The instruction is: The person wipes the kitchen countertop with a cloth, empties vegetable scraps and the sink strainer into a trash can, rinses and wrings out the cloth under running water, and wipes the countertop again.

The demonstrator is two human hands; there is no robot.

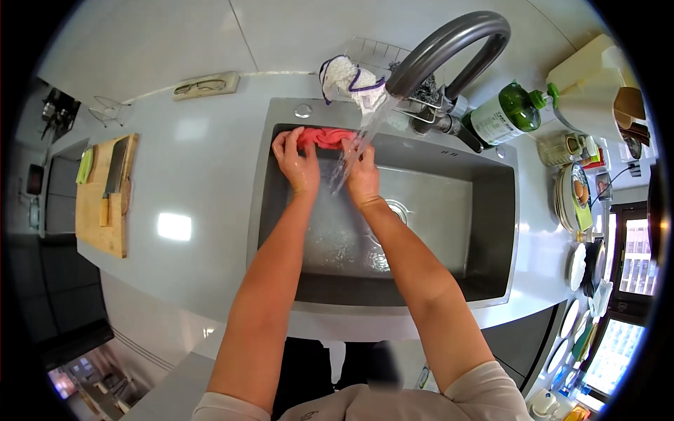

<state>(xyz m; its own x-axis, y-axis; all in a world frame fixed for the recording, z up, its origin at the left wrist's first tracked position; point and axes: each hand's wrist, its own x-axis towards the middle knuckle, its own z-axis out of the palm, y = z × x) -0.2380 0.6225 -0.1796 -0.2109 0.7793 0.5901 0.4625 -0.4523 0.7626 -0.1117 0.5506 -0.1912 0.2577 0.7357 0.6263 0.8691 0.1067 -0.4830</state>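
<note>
A wet red cloth (325,137) is bunched at the back left corner of the grey sink (435,210). My left hand (298,160) grips its left end, fingers curled over it. At the cloth's right end, my right hand (361,172) has its fingers closed on the fabric, partly behind the running water. The stream (358,151) falls from the curved grey faucet (449,49) into the basin beside my right hand. A white cloth with purple trim (349,78) hangs over the wire rack behind the sink.
A green bottle (502,114) stands right of the faucet. Stacked plates (564,196) and jars (558,149) line the right side. On the left counter lies a cutting board (105,235) with a knife (116,165). A small tray (206,85) sits by the wall.
</note>
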